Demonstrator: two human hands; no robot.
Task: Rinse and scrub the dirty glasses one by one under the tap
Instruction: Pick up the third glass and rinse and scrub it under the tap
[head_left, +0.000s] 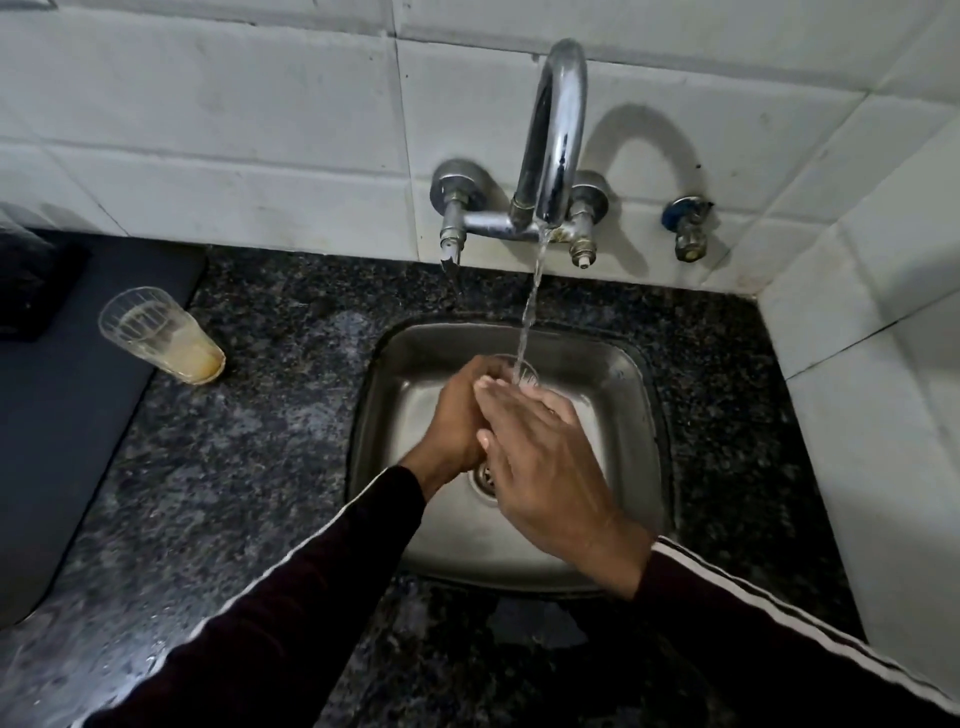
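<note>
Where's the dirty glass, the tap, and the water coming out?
dirty glass (165, 338), head view, on its side wall.
tap (558, 130), head view, on the curved spout.
water stream (531, 306), head view, mid-stream.

A: Item, tap (553, 140), at twelve o'clock?
B: Chromed metal, glossy, spotted dull at the base.
A: Sink (613, 545), centre?
B: Stainless steel, brushed, wet sheen.
A: Counter (260, 415)?
B: Speckled dark granite, polished, damp patches.
A: Wall tiles (260, 130)?
B: White ceramic, satin, smudged grout lines.
A: Glass (156, 335) at nine o'clock?
B: Clear ribbed glass, cloudy, yellowish residue inside.
A: Sleeves (291, 613)?
B: Dark matt knit cloth, white stripes.
</note>
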